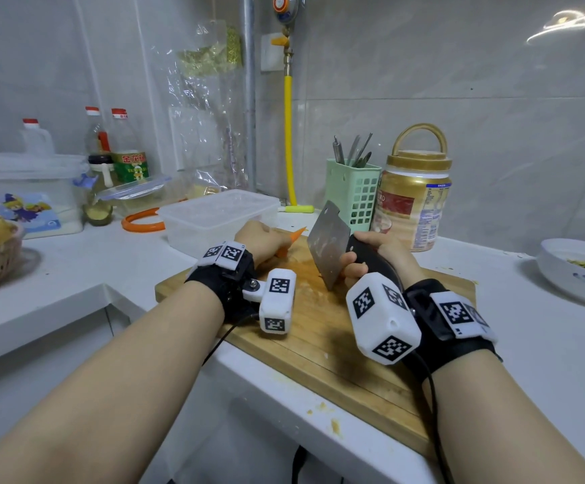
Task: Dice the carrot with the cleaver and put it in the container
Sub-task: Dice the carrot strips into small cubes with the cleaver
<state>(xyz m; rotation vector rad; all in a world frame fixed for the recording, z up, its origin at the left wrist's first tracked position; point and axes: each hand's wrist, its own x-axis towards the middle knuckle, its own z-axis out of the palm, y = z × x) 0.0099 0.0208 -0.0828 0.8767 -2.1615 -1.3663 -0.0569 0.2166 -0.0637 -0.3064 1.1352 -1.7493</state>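
- Head view, only camera; left hand (261,239) curls over the carrot (293,239) and holds it down on the far part of the cutting board (347,344); only the pointed tip and a small orange patch under the palm show, rest of the carrot hidden.
- Right hand (371,256) wraps the black handle of the cleaver (329,242), fingers closed round it; blade stands tilted, lower corner touching the board just right of the left hand; whether the edge is in the carrot, cannot tell.
- Container (214,213), clear plastic, open, sits on the counter (74,274) just beyond the board's far left edge, near the left hand.
- Step in hand, judged: slicing not far along; no dice visible on the board or in the container.
- To do it well: keep left fingertips tucked back, knuckles guiding the blade flat; steady the carrot so it cannot roll; cut straight down, then advance the grip.
- Edges and room: near half of the board bare; green utensil holder (352,193) and gold-lidded jar (413,200) stand close behind the blade, limiting far-right swing; bowl (577,270) well apart, far right; board's near corner overhangs the counter edge, so press downward, not toward it.
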